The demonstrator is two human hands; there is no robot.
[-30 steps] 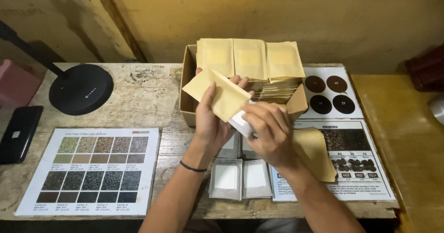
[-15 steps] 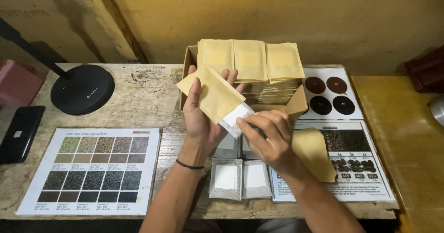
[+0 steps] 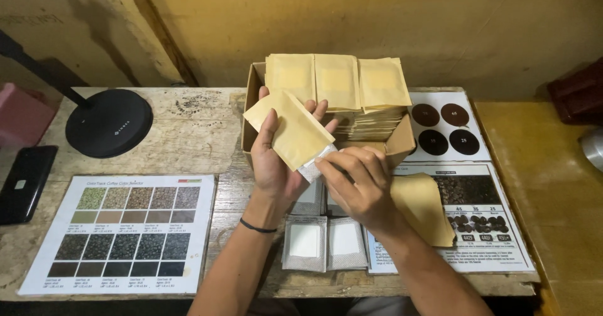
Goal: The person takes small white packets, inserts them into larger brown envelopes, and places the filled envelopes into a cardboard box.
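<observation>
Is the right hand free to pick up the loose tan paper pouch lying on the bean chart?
Probably not yet: the right hand is busy pushing a white filter bag into another pouch; the loose tan paper pouch lies unobstructed beside the wrist.

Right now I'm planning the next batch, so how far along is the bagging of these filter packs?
Done: the cardboard box holds stacks of tan pouches. In hand: the left hand holds a tan pouch while the right hand pushes a white filter pack into its open end; only a corner shows. Left: two filter packs lie on the table, more beneath the hands, and an empty pouch sits beside them.
</observation>
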